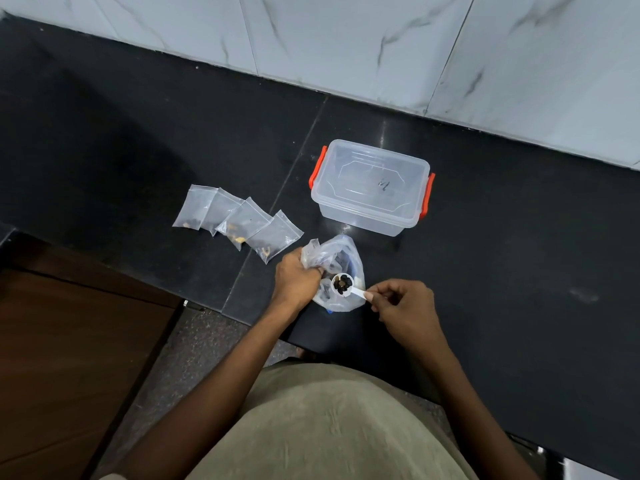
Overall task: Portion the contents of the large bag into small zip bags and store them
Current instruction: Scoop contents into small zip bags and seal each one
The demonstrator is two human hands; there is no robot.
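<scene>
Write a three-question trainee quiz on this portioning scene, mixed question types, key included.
1. True or false: the lid of the clear box is on.
2. How many small zip bags lie on the counter?
3. The right hand holds: A) a zip bag B) a white scoop C) the box lid.

Key: 1 true; 2 four; 3 B, while the left hand grips the large bag.

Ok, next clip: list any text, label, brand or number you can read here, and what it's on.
No legible text in this frame.
Clear storage box: a small dark mark on the lid, too blurred to read as letters or digits.
Small zip bags: no print visible.
Large bag and white scoop: no markings visible.
</scene>
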